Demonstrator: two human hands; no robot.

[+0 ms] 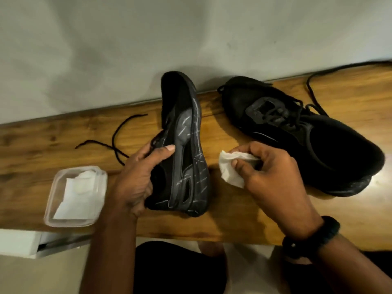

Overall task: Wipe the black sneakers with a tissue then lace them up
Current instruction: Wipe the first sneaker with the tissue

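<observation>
two hands (135, 177) (273, 172) hold sneaker (186, 158), tissue (230, 168) apart.

Open table (233, 209) gap between hands; tipped shoe (186, 158) blocks left hand (135, 179), tub (76, 196) at its left, second shoe (297, 136) beyond right hand (273, 177)

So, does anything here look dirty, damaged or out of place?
Yes. The sneaker held on edge by the left hand shows whitish streaks along its sole side. The right hand holds a tissue beside it, not touching.
</observation>
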